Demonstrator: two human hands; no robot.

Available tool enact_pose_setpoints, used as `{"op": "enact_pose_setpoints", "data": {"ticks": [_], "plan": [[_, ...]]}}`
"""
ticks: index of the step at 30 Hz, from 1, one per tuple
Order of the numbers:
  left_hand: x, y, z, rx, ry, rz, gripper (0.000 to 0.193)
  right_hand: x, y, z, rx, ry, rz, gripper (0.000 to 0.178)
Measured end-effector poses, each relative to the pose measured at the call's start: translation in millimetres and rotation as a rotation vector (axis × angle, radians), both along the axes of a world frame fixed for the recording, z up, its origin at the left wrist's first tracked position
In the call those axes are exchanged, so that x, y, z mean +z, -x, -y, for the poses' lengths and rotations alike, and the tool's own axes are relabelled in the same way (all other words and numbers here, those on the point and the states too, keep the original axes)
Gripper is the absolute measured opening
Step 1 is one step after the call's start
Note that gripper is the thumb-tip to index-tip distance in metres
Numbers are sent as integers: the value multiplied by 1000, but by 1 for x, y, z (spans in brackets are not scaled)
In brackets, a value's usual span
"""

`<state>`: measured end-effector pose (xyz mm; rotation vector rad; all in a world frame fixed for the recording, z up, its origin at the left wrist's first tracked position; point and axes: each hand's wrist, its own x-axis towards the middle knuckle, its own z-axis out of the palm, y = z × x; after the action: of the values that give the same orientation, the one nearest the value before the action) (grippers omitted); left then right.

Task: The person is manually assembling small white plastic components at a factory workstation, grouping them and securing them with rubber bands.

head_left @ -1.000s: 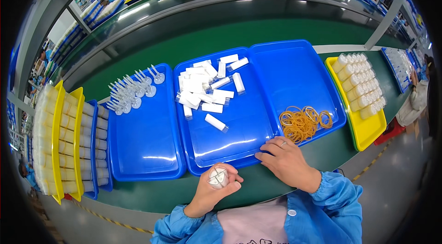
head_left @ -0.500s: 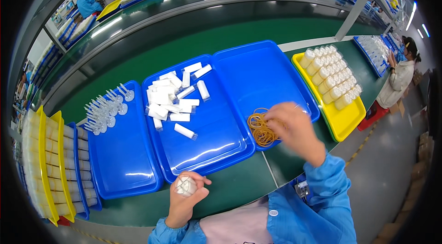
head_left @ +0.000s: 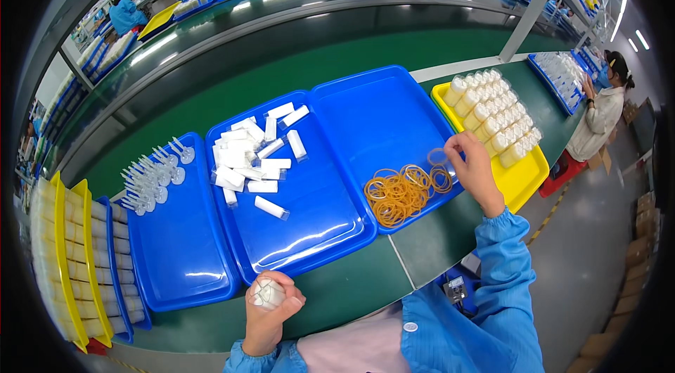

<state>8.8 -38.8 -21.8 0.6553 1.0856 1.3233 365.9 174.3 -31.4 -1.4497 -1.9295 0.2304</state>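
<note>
My left hand [head_left: 266, 320] is closed round a short white cylinder [head_left: 268, 293] with a clear end, held above the table's near edge. To the right, my right hand [head_left: 476, 168] pinches a tan rubber band [head_left: 436, 156] at its fingertips, over the right edge of a blue tray [head_left: 365, 106]. Below and left of those fingers, a heap of tan rubber bands [head_left: 395, 197] lies in that tray's near end. The middle blue tray [head_left: 302, 211] holds several loose white rolls [head_left: 270, 207] with clear wrapping.
Clear stemmed plastic parts [head_left: 156, 175] stand in the left blue tray [head_left: 186, 260]. Stacked yellow and blue trays [head_left: 90, 267] of white pieces are at far left. A yellow tray [head_left: 524, 179] bears rows of white-and-clear cylinders [head_left: 492, 113]. A co-worker [head_left: 598, 113] sits at far right.
My right hand has come out of the rubber band heap, moving right and up with a band at its fingertips. My left hand still holds the white cylinder; the view has shifted slightly.
</note>
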Motion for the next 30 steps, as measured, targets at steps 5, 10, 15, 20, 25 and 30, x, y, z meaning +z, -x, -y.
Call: {"op": "enact_pose_setpoints", "data": {"ticks": [5,10,15,20,25,30], "plan": [[1,0,-1,-46,-11,18,36,11,21,9,-1,-136,-159,16],[-3,0,0,-96,15,16,39,18,36,8,-37,-220,77,30],[-4,0,1,-91,21,16,39,7,34,2,-41,-205,174,37],[-4,0,1,-90,27,25,39,8,34,2,-44,-216,154,39],[-4,-1,0,-109,28,12,38,23,44,14,-9,-193,84,38],[1,-6,-3,-209,-10,-61,66,51,81,44,156,-241,-20,36]]}}
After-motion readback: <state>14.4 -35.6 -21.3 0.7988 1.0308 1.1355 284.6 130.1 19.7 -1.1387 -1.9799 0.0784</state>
